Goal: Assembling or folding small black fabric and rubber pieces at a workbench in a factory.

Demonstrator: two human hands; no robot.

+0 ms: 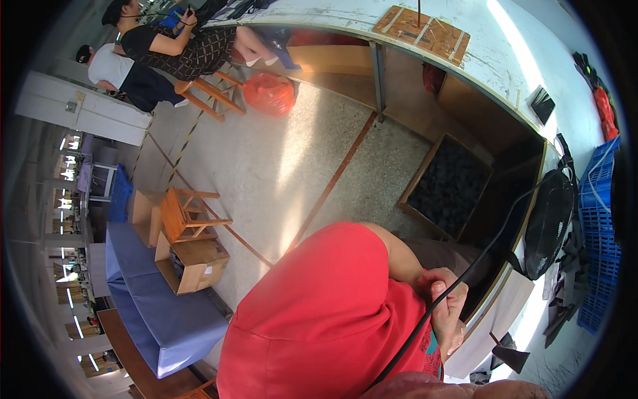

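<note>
My left arm in a red sleeve bends across the lower middle. My left hand (pixel 442 289) is at its end, fingers curled and pressed together. Any small thing inside the fingers is hidden. Just below it, more skin shows, apparently my right hand (pixel 454 337) held against the left; its fingers are mostly hidden. A black cable (pixel 473 266) crosses in front of the hands, running from the lower edge up to a black mesh bag (pixel 549 229) on the table's edge. Close to the bag lie dark fabric pieces (pixel 570 279).
The white worktable (pixel 518 50) curves along the right, bearing a wooden board (pixel 415 30), a phone-like dark device (pixel 542 105) and a blue crate (pixel 598 246). A bin of dark scraps (pixel 448 186) stands beneath. Stools (pixel 186 214), a cardboard box (pixel 199 266) and two seated people are at left.
</note>
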